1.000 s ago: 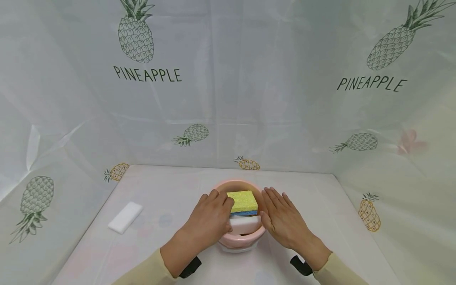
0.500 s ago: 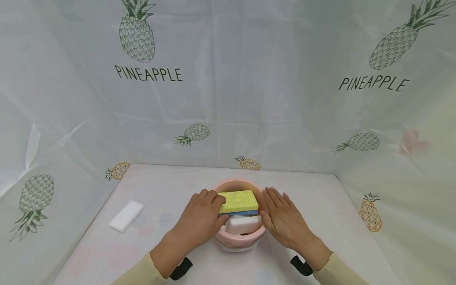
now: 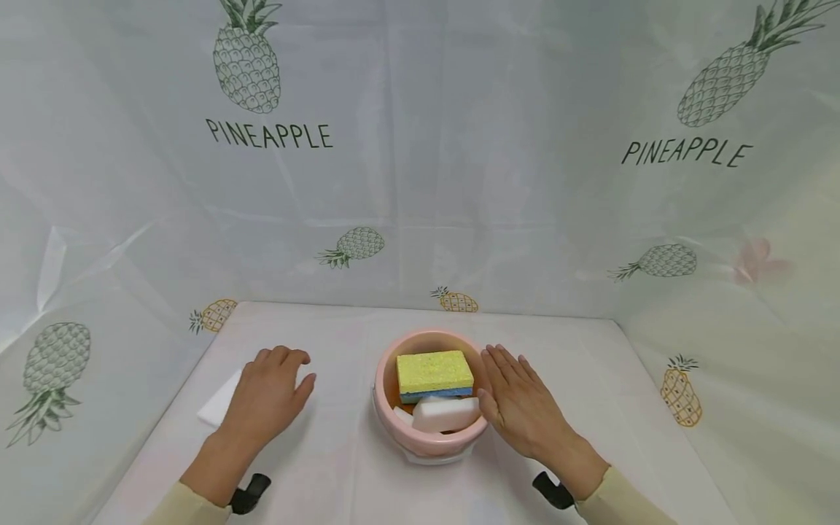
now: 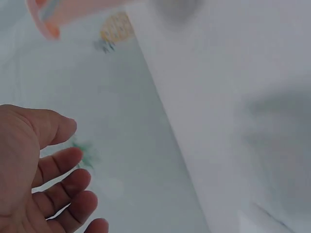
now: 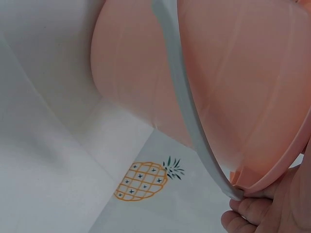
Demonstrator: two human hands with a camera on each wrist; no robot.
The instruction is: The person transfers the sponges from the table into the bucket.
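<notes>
A pink bucket with a pale handle stands on the table. Inside it a yellow-and-blue sponge lies on top, behind a white block; part of another white piece shows at the left. My right hand lies with straight fingers against the bucket's right rim, and its fingertips touch the rim area in the right wrist view. Off to the left, my left hand hovers with loosely bent fingers and holds nothing. Beneath it another white block lies on the table, partly hidden by the hand.
A white table with faint coloured patches carries everything. Pineapple-print sheeting rises behind it and along both sides. Black straps are worn on both wrists.
My left hand has let go of the sponge, which now rests in the bucket, and has moved left over the loose white block. The right hand has stayed at the bucket's rim.
</notes>
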